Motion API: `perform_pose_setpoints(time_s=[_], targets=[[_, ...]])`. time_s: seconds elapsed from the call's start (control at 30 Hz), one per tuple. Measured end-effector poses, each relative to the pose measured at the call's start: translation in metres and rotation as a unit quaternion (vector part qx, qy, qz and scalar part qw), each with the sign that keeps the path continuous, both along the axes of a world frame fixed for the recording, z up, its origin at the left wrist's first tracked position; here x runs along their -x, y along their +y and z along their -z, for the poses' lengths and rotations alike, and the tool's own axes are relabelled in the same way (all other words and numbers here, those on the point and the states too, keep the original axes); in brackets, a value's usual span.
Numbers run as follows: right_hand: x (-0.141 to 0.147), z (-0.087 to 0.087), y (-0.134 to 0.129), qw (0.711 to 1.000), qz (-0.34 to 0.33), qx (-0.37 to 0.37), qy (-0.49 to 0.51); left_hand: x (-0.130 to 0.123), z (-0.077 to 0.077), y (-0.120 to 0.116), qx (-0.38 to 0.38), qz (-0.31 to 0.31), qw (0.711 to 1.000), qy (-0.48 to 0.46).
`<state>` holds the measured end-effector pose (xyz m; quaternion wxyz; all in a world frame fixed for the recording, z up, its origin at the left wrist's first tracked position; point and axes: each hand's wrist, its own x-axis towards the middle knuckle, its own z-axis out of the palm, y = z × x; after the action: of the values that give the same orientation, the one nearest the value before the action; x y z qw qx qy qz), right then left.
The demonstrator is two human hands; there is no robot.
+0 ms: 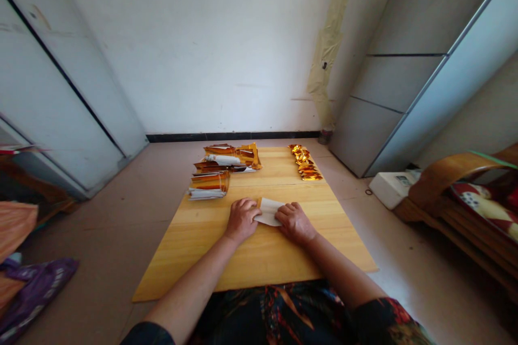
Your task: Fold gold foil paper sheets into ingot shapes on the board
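A small sheet of paper (268,210), white on the side facing up with a strip of gold at its left edge, lies between my hands over the middle of the table. My left hand (242,220) has its fingers curled on the sheet's left end. At the right end, my right hand (297,223) presses its bent fingers onto the paper. My thumbs are partly hidden. Beyond my left hand lie bundles of gold-and-white paper sheets (210,180), and another loose pile of gold paper (238,157) behind them. Several shiny folded gold paper pieces (305,163) form a row at the far right.
The light wooden table (194,259) stands before me, with a white wall (218,54) behind it. A grey refrigerator (380,86) rises at the right, near a white box (392,190) and a wooden bench (441,215). A purple bag (40,291) is at the lower left.
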<state>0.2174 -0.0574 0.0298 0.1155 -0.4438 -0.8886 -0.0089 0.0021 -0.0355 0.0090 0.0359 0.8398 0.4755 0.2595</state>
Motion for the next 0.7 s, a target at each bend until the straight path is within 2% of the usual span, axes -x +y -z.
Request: perform_pose_setpoints(time_s=[0.2,0.37,0.43,0.53,0.7], targets=[[-0.009,-0.008,-0.012,1.0,-0.026,0.01,0.01,0.006,-0.009,-0.009,0.009,0.017,1.0,0.021],[-0.009,-0.002,-0.01,0.998,-0.024,0.011,0.05,0.002,-0.014,-0.009,0.015,0.015,1.0,0.01],[-0.009,0.003,-0.002,0.996,0.004,0.015,0.09,-0.003,-0.012,-0.008,0.009,0.0,1.0,0.008],[-0.009,0.009,0.013,0.984,0.082,0.015,0.155,-0.011,-0.01,-0.009,-0.005,-0.019,1.0,0.023],[-0.009,0.009,0.031,0.967,0.165,0.051,0.188,-0.017,-0.011,-0.014,-0.023,-0.04,0.998,0.032]])
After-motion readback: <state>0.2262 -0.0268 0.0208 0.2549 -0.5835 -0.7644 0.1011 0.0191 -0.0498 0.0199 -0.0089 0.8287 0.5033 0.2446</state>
